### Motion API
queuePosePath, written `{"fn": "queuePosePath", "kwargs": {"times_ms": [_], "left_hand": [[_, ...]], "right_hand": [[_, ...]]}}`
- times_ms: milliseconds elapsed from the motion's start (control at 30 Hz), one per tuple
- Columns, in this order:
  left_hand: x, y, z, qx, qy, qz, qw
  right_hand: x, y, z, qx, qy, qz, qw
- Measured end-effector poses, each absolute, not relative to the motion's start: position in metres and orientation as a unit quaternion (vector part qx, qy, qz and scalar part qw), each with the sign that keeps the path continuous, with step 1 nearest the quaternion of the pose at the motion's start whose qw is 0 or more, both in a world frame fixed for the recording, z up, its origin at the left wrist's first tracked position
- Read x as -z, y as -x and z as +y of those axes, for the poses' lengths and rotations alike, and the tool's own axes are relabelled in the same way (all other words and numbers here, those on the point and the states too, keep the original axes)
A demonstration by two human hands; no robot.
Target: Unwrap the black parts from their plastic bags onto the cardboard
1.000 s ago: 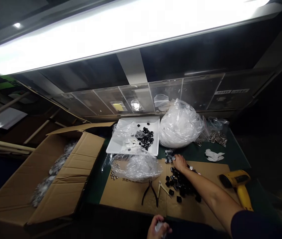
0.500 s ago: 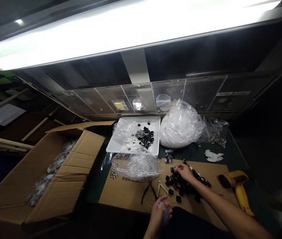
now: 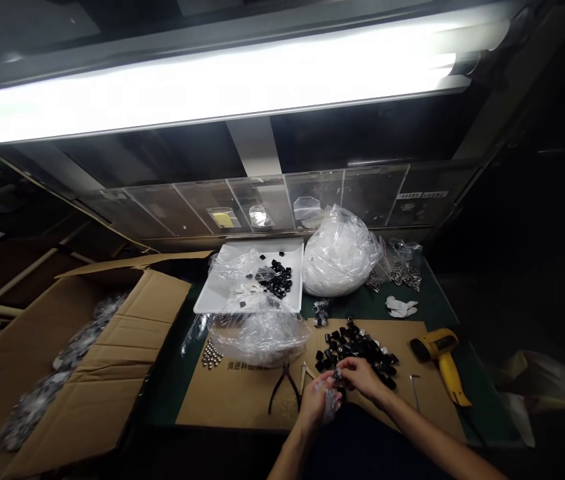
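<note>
My left hand [image 3: 315,400] is closed on a small clear plastic bag [image 3: 331,404] near the front edge of the cardboard sheet. Right beside it, my right hand [image 3: 360,377] pinches a small dark piece [image 3: 337,375] at the bag's top. Behind my hands lies a heap of black parts [image 3: 357,347]. To the left are black-handled pliers [image 3: 285,387] and light-handled cutters [image 3: 304,375], the latter partly hidden by my left hand.
A yellow heat gun [image 3: 445,360] and a hex key [image 3: 415,392] lie right. Behind are a white tray [image 3: 212,293], a large plastic bag [image 3: 337,257] and a white glove [image 3: 401,307]. An open carton [image 3: 127,353] stands left; metal balls [image 3: 211,355] lie on the cardboard.
My right hand has come from the black heap towards me and now meets my left hand at the small bag. The camera view has shifted, moving the bench leftward in the picture.
</note>
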State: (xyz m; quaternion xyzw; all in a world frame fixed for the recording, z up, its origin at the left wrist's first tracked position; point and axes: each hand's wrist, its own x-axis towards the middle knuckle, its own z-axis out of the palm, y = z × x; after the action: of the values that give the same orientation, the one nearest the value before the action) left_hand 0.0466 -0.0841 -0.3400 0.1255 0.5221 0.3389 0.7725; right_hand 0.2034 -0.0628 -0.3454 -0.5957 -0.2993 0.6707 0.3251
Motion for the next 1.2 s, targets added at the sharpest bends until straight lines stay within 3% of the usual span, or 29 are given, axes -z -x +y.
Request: {"fn": "queuePosePath", "kwargs": {"times_ms": [600, 933, 1200], "left_hand": [[0.348, -0.054, -0.079, -0.328, -0.181, 0.598, 0.709], [0.346, -0.051, -0.076, -0.323, -0.147, 0.56, 0.748], [0.342, -0.054, -0.078, -0.326, -0.118, 0.546, 0.763]], "right_hand": [[0.341, -0.244, -0.075, -0.467, 0.675, -0.519, 0.237], [0.316, -0.232, -0.07, -0.541, 0.576, -0.543, 0.285], [0.308, -0.235, -0.067, -0.5, 0.561, -0.618, 0.232]]}}
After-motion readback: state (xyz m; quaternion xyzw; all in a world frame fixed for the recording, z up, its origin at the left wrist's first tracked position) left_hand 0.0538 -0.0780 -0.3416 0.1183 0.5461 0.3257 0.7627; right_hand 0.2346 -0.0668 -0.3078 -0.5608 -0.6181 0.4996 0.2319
